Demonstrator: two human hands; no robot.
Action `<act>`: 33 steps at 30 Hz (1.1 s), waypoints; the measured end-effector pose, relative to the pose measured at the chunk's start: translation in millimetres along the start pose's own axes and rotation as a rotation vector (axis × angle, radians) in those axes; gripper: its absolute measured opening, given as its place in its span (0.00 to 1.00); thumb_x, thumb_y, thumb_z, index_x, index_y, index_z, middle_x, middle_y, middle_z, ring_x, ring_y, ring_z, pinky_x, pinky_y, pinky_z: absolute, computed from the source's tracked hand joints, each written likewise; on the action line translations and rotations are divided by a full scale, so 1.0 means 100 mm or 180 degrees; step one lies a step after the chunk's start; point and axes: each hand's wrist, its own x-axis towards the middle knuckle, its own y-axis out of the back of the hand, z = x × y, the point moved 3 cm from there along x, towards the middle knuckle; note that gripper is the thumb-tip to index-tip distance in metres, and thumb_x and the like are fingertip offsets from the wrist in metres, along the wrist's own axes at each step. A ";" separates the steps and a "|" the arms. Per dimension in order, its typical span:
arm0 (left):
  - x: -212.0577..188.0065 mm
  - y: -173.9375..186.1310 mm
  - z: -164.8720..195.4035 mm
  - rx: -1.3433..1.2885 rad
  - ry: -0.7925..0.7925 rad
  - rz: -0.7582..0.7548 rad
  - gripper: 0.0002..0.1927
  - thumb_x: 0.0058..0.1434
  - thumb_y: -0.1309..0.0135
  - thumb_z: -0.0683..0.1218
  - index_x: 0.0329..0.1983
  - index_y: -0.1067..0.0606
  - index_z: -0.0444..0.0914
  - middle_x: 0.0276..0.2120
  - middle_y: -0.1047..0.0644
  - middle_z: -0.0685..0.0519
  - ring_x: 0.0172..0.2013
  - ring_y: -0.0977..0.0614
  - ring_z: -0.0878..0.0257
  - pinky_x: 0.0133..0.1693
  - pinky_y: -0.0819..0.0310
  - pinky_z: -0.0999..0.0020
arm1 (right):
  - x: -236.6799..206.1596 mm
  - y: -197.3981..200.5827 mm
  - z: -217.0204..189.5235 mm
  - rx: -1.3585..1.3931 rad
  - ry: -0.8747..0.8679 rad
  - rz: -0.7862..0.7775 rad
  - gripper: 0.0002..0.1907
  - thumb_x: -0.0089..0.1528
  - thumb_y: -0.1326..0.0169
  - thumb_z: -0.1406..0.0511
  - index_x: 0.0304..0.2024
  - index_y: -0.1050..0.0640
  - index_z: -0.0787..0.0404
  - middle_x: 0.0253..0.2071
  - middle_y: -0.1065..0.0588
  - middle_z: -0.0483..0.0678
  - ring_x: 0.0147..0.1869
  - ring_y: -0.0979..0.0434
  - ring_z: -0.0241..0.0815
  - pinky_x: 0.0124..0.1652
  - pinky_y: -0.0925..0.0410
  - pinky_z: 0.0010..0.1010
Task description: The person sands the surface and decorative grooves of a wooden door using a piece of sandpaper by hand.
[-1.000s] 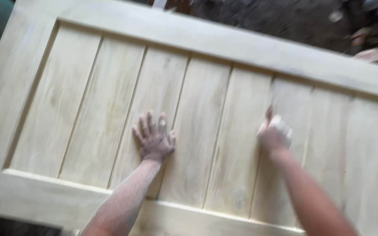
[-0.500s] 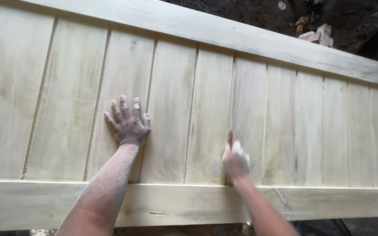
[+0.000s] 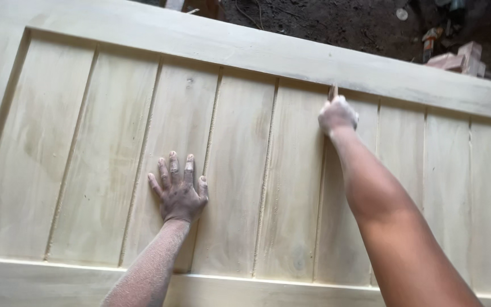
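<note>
Pale wooden door panel [image 3: 115, 142] fills the view, lying flat: vertical boards split by grooves, framed by a rail on the far edge and another near. Left hand [image 3: 178, 193] pressed flat on a board left of centre, fingers spread, grip released, hand and forearm dusted with sawdust. Right hand [image 3: 337, 113] further right, up at the far rail, clenched on a small sanding piece [image 3: 333, 91] set in a groove. Far right, wood offcuts [image 3: 461, 57] on dark dirt floor [image 3: 336, 23].
</note>
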 end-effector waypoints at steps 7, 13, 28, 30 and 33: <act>-0.03 0.00 0.02 0.0015 0.0047 -0.0196 0.35 0.65 0.65 0.62 0.77 0.45 0.53 0.78 0.53 0.45 0.76 0.58 0.44 0.69 0.77 0.35 | -1.02 -0.56 0.62 0.0012 0.0358 0.0998 0.17 0.68 0.55 0.56 0.49 0.28 0.63 0.42 0.22 0.64 0.45 0.21 0.67 0.49 0.32 0.60; 0.01 0.12 0.10 0.0190 0.0087 -0.0269 0.37 0.63 0.66 0.64 0.76 0.47 0.54 0.77 0.56 0.47 0.75 0.60 0.43 0.68 0.79 0.34 | -2.96 -1.20 1.34 -0.0458 0.0255 0.0522 0.23 0.63 0.55 0.54 0.54 0.27 0.61 0.42 0.20 0.57 0.39 0.17 0.56 0.43 0.31 0.58; 0.08 0.20 0.00 0.0051 0.0167 -0.0366 0.37 0.62 0.63 0.63 0.76 0.47 0.52 0.76 0.55 0.47 0.75 0.61 0.42 0.67 0.77 0.32 | 0.05 0.00 -0.10 -0.0196 0.0121 0.0311 0.20 0.68 0.59 0.57 0.50 0.30 0.67 0.49 0.22 0.67 0.52 0.20 0.66 0.53 0.34 0.60; 0.07 0.20 0.00 0.0094 0.0248 -0.0597 0.38 0.62 0.64 0.64 0.76 0.48 0.54 0.77 0.57 0.47 0.75 0.62 0.43 0.68 0.78 0.32 | -0.14 -0.11 0.01 -0.0209 0.0109 0.0322 0.21 0.69 0.59 0.55 0.51 0.31 0.67 0.49 0.23 0.68 0.53 0.21 0.67 0.53 0.34 0.60; 0.06 0.23 0.04 0.0031 0.0210 -0.0530 0.37 0.64 0.64 0.63 0.77 0.48 0.53 0.78 0.56 0.47 0.76 0.62 0.43 0.68 0.78 0.35 | -0.95 -0.54 0.46 -0.0203 0.0043 0.0499 0.20 0.69 0.58 0.54 0.50 0.30 0.63 0.47 0.22 0.66 0.51 0.22 0.68 0.52 0.32 0.60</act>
